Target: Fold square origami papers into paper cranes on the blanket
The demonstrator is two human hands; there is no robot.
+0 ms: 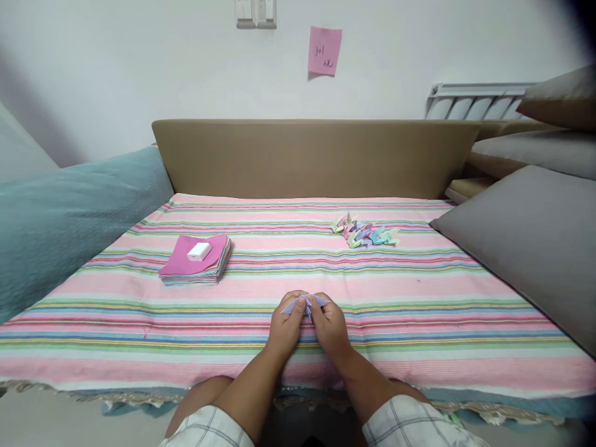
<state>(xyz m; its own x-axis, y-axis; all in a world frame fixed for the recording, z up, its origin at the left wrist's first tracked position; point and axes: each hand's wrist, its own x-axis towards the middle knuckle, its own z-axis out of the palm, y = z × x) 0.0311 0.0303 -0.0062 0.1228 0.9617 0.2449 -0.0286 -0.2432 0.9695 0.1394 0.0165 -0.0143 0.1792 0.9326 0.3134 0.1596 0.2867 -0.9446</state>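
Note:
My left hand and my right hand meet over the striped sheet near its front edge. Both pinch a small lilac folded paper, whose pointed flaps stick out to the left and right above my fingers. The fingers of both hands are curled closed on it. A stack of coloured paper squares, pink on top, lies to the far left with a small white block resting on it. A cluster of several small folded paper figures in pastel colours lies to the far right.
A teal blanket is heaped along the left side. Grey cushions lean in on the right. A tan headboard backs the bed, with a pink sticky note on the wall above. My knees in checked shorts are below.

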